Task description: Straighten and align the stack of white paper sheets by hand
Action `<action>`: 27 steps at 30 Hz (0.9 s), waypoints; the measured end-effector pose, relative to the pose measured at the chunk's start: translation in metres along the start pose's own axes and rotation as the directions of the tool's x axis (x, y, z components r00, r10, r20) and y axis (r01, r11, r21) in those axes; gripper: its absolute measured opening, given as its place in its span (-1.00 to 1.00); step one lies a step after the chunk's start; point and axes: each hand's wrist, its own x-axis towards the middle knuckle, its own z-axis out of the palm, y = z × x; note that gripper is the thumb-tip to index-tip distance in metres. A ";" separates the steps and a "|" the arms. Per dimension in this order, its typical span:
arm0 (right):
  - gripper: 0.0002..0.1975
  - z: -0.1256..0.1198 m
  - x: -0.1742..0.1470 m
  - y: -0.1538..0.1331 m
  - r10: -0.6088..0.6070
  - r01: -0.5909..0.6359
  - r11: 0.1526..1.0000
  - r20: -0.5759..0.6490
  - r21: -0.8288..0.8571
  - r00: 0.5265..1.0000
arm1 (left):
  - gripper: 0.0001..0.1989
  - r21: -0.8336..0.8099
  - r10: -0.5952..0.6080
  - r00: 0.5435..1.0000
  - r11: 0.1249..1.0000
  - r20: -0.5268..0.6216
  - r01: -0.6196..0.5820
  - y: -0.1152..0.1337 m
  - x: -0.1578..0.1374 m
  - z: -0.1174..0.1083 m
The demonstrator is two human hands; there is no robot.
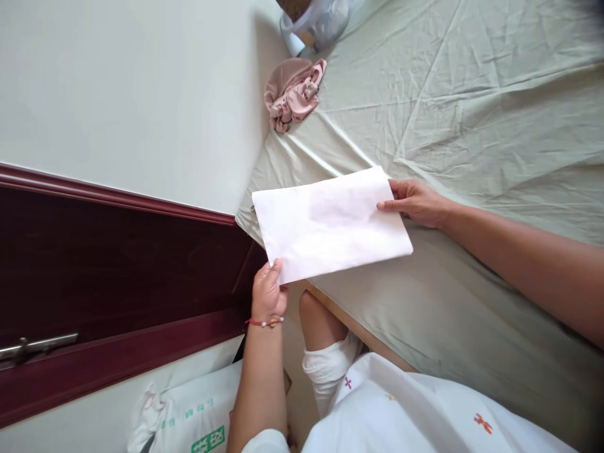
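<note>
Two hands at mid-fold: my left hand [268, 290] and right hand [415, 202] pinch opposite edges of the white cloth [330, 223] above the bed sheet [472, 113]; next, I judge, matched edges.

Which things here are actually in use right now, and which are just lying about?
In use: white folded cloth, held by left hand and right hand, over the bed sheet.
Lying about: pink crumpled cloth, plastic container, printed bag.
</note>
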 end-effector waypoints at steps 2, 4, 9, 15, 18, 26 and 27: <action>-0.36 -0.002 0.003 0.000 -0.025 0.025 0.999 -0.022 0.019 0.999 | -0.48 0.078 -0.083 0.995 0.994 0.051 0.079 0.019 0.005 -0.019; -0.30 -0.004 0.005 0.000 -0.007 0.007 0.999 -0.018 0.031 1.000 | -0.49 0.171 -0.188 0.974 0.971 0.127 0.165 0.032 0.009 -0.031; -0.45 -0.007 0.003 -0.005 0.056 -0.041 0.994 0.153 -0.101 0.987 | -0.58 0.344 -0.299 0.886 0.923 0.355 0.174 0.036 0.021 -0.028; -0.34 -0.006 0.000 -0.004 -0.011 0.112 0.911 0.249 -0.396 0.969 | -0.57 0.471 -0.285 0.821 0.882 0.494 0.023 0.030 0.036 -0.002; -0.17 -0.003 0.000 0.000 -0.104 0.166 0.866 0.155 -0.472 0.982 | -0.63 0.485 -0.251 0.824 0.874 0.507 -0.031 0.031 0.038 0.004; -0.63 0.000 -0.003 -0.009 0.069 0.139 0.736 0.278 -0.662 0.958 | -0.55 0.429 -0.227 0.840 0.903 0.493 -0.008 0.030 0.044 -0.003; -0.65 0.001 -0.004 -0.010 0.089 0.133 0.734 0.288 -0.666 0.953 | -0.51 0.403 -0.235 0.850 0.915 0.472 0.029 0.027 0.045 -0.002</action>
